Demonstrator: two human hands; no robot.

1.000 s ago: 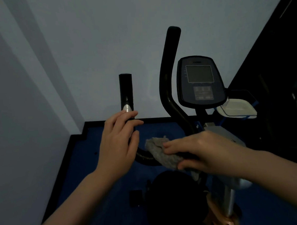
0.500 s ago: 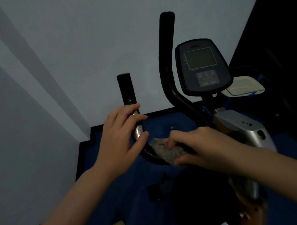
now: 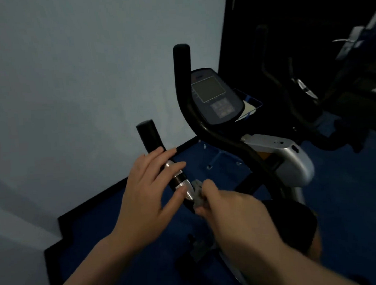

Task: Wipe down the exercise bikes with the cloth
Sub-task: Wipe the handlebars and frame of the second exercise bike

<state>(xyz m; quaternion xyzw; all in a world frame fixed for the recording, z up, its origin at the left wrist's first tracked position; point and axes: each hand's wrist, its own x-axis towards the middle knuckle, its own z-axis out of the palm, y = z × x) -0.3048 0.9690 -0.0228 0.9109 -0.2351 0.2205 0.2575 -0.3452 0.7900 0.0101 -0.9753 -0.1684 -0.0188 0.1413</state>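
An exercise bike with black curved handlebars, a dark console and a silver body stands in front of me. My left hand holds the left handlebar grip at its silver sensor band, fingers curled round it. My right hand grips a small grey cloth and presses it on the handlebar just below the left hand. Most of the cloth is hidden under my fingers. The black saddle lies under my right forearm.
A pale wall is close on the left, with a black skirting along the blue floor. A second dark machine stands at the right. A small tray sits behind the console.
The view has swung to the right and down. My right hand has slid the cloth along the bar toward the left hand, bunching it smaller. The left hand keeps its hold on the grip.
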